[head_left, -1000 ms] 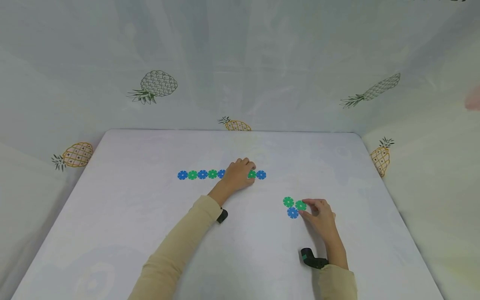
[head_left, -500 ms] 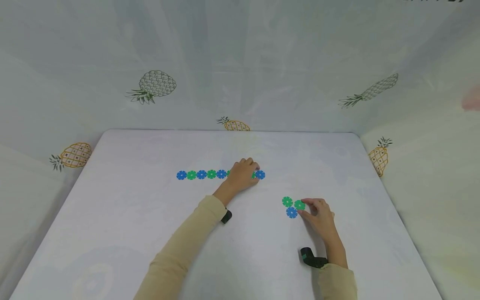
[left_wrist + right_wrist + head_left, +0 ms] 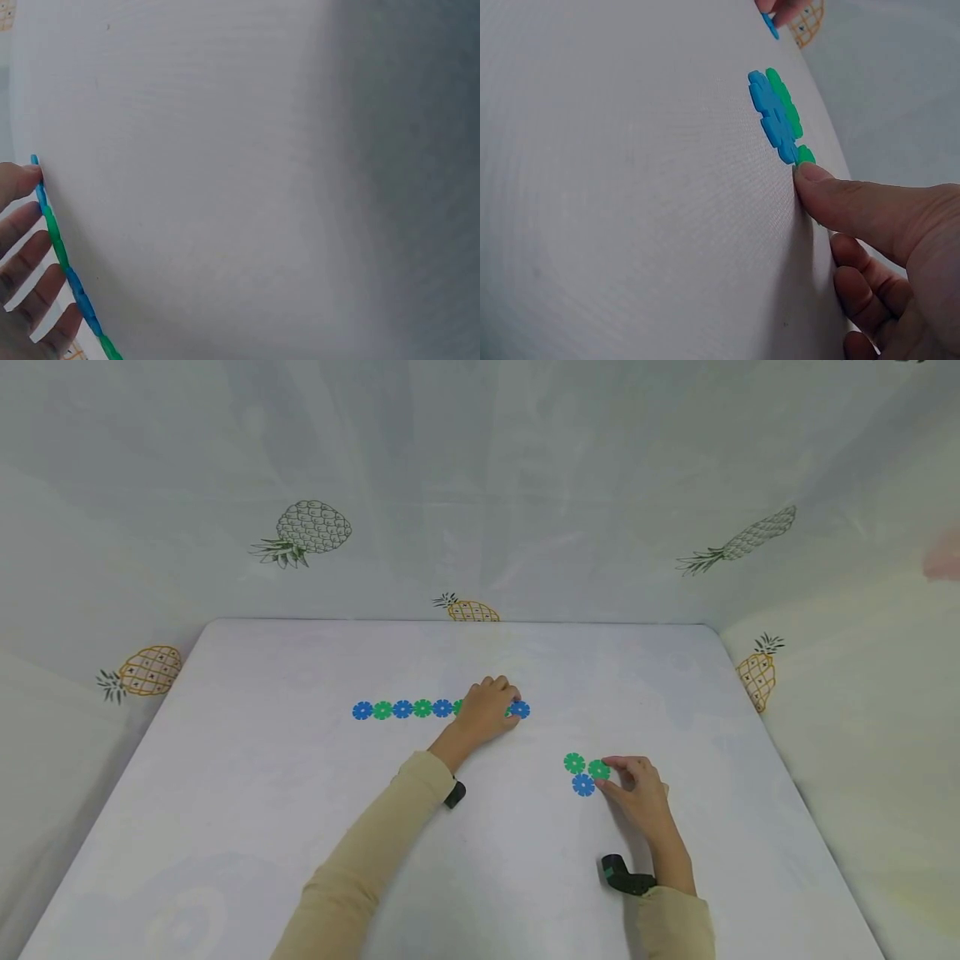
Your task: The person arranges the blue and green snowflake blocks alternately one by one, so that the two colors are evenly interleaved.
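Observation:
A straight row of alternating blue and green notched, flower-shaped plastic discs (image 3: pixel 402 709) lies across the middle of the white table. Over its right part is my left hand (image 3: pixel 483 712), covering some discs. Its thumb and forefinger pinch the blue disc (image 3: pixel 523 709) at the row's right end; in the left wrist view, the fingers (image 3: pixel 46 289) lie along the row. To the right, my right hand (image 3: pixel 642 795) holds a green disc (image 3: pixel 597 769) by its edges between thumb and forefinger. Against it lie another green disc (image 3: pixel 574 763) and a blue disc (image 3: pixel 583 785).
The white table (image 3: pixel 262 827) extends around both hands, with its far edge behind the row. A pale curtain (image 3: pixel 525 510) printed with pineapples hangs beyond. Black wrist cameras (image 3: pixel 626 877) sit at both cuffs, the right one low beside the tabletop.
My left hand has slid a little to the right along the row, from the green disc to the blue one at the end. The right hand stays put with its green disc.

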Action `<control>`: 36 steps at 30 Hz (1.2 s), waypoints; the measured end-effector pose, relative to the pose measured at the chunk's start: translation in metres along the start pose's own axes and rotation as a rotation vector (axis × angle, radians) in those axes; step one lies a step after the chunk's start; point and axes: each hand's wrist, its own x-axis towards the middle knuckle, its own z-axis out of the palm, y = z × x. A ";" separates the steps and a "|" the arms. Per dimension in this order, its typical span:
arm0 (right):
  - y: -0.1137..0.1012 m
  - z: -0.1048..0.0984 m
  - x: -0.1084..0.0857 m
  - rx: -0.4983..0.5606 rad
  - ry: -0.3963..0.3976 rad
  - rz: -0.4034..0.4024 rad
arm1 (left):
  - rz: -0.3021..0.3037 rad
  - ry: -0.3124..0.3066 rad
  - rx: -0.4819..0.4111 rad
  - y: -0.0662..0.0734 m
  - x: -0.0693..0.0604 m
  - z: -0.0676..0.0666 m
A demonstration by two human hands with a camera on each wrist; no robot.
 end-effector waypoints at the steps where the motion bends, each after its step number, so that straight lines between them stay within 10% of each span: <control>1: 0.000 0.000 0.000 0.001 0.001 -0.004 | 0.000 0.001 -0.003 0.000 0.000 0.000; 36: -0.003 -0.001 0.000 0.005 0.012 -0.009 | -0.003 -0.002 -0.022 0.002 0.000 -0.003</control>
